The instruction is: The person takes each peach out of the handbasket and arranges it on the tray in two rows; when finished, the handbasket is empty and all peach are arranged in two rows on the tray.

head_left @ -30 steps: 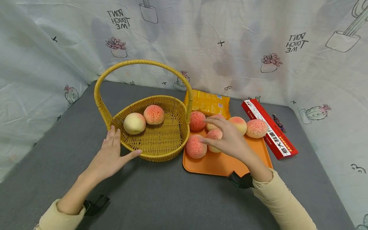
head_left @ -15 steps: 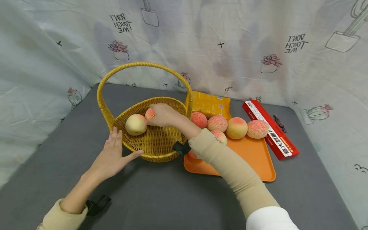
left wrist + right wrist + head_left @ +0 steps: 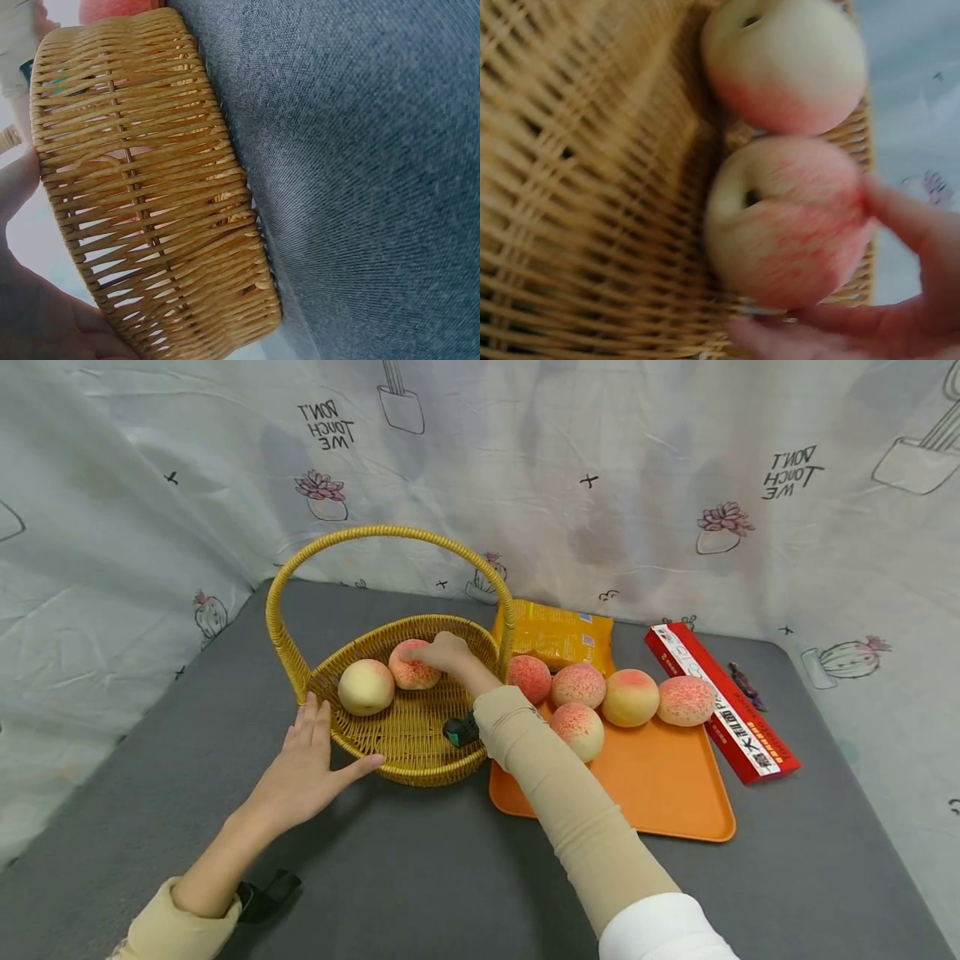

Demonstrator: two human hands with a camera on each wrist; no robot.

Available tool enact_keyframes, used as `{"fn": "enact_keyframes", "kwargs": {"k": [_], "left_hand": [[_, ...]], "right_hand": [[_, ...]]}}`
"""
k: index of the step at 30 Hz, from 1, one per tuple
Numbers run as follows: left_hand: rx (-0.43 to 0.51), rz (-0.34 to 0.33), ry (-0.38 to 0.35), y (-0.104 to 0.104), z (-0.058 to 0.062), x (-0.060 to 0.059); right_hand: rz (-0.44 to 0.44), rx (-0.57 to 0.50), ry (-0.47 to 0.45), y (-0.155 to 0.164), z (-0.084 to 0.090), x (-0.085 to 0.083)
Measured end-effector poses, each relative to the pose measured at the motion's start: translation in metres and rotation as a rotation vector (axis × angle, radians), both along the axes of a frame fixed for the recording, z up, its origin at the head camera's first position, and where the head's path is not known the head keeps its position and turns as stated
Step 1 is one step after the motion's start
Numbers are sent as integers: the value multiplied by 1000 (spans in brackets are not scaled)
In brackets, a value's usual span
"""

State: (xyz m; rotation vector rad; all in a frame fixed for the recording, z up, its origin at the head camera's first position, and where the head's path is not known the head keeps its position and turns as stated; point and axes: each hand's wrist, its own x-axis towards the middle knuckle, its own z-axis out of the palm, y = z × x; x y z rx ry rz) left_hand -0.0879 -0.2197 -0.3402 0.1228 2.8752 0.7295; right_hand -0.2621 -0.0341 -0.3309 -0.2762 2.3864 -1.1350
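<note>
In the head view a yellow wicker basket [image 3: 420, 768] with a tall hooped handle stands left of the middle. Inside lie a pale peach [image 3: 366, 687] and a redder peach [image 3: 415, 670], side by side at the back. My right hand [image 3: 452, 657] reaches in and holds the redder peach, thumb and fingers on opposite sides of it in the right wrist view. Fingers straight and thumb spread, my left hand [image 3: 300, 772] rests against the basket's near left rim. The left wrist view shows the woven side [image 3: 150, 187] close to that thumb.
An orange tray [image 3: 660, 793] right of the basket bears several peaches [image 3: 630, 697], and the right sleeve [image 3: 555, 777] crosses over it. Behind are a yellow packet [image 3: 558, 635] and a red box [image 3: 720, 702]. A small dark wrapped item [image 3: 746, 685] lies beyond the box.
My right hand has gone from above the tray leftward into the basket and onto the redder peach. My left hand keeps its place at the rim. The head view has shifted slightly.
</note>
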Motion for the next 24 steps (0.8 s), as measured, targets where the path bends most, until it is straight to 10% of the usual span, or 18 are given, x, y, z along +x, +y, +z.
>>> {"fn": "enact_keyframes", "kwargs": {"k": [5, 15, 24], "left_hand": [[2, 2, -3, 1, 0, -1], [2, 2, -10, 1, 0, -1], [-9, -7, -12, 0, -1, -3]], "right_hand": [[-65, -149, -73, 4, -10, 1], [-238, 180, 287, -12, 0, 8], [-143, -57, 306, -3, 34, 33]]}}
